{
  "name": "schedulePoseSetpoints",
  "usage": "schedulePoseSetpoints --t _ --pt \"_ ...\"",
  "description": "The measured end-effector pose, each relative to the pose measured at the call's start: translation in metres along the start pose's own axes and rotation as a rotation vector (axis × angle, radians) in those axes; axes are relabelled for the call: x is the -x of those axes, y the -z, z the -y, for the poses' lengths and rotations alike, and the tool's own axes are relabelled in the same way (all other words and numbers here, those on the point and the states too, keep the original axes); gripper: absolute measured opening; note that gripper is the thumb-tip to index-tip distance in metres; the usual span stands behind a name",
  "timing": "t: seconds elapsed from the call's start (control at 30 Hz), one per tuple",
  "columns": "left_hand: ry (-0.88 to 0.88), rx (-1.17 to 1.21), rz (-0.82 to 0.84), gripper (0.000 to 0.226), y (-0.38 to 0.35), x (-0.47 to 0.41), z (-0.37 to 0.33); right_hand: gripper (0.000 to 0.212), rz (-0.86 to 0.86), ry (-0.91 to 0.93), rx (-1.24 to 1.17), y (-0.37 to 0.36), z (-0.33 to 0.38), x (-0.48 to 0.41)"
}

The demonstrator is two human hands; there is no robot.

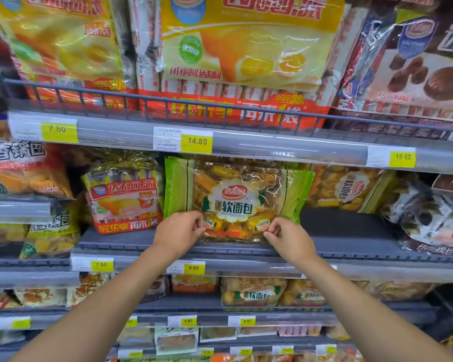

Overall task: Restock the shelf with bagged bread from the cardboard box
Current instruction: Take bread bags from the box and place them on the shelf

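Note:
A green-edged clear bag of bread (236,197) stands upright on the grey middle shelf (345,231). My left hand (179,232) pinches its lower left edge, and my right hand (288,237) pinches its lower right edge. A second bag of the same bread (348,189) leans further back on the shelf, to the right. No cardboard box is in view.
A red and white cake bag (124,197) stands left of the held bag. Dark chocolate cake bags (434,218) lie at the right. A railed upper shelf (220,105) carries large yellow bags. Lower shelves hold more bread bags (254,292). Bare shelf space lies right of the held bag.

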State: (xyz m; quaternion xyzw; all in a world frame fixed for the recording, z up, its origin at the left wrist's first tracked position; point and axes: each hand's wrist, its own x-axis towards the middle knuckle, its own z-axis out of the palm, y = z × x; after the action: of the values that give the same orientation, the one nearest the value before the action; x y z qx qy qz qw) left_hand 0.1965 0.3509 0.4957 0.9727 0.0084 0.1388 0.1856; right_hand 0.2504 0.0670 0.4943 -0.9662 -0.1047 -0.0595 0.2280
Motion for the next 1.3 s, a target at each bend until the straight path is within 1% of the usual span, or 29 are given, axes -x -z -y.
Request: schedulePoseSetpoints --t 0.17,0.37,0.53,0.6,0.77,0.9,1.1,1.2,1.3 --pt "0.017 -0.015 -0.005 0.013 -0.006 -0.013 0.001 0.022 0.059 -0.014 0.017 -0.002 -0.003 -0.020" --pt "0.027 -0.021 0.022 0.009 -0.009 -0.019 0.000 0.021 0.087 -0.033 0.009 -0.002 -0.005 -0.033" --pt "0.026 -0.014 0.059 0.002 -0.006 -0.011 -0.001 0.011 0.127 0.035 -0.055 0.001 -0.011 -0.026" --pt "0.028 -0.002 0.068 0.005 -0.003 -0.006 -0.001 0.008 0.149 0.061 -0.085 0.003 -0.017 -0.021" --pt "0.068 -0.030 0.090 0.009 0.006 0.010 -0.008 0.032 0.176 0.106 -0.073 0.016 -0.029 -0.002" --pt "0.072 -0.059 0.035 0.007 0.003 0.026 -0.019 0.035 0.163 0.116 -0.072 0.031 -0.043 0.019" --pt "-0.003 -0.137 -0.056 0.035 -0.018 0.055 -0.064 0.031 0.060 0.169 -0.104 0.054 -0.083 0.061" --pt "-0.053 -0.166 -0.095 0.038 -0.034 0.077 -0.095 0.031 0.025 0.184 -0.106 0.062 -0.112 0.087" --pt "-0.057 -0.152 -0.101 0.040 -0.053 0.107 -0.129 0.029 0.022 0.197 -0.112 0.067 -0.147 0.115"
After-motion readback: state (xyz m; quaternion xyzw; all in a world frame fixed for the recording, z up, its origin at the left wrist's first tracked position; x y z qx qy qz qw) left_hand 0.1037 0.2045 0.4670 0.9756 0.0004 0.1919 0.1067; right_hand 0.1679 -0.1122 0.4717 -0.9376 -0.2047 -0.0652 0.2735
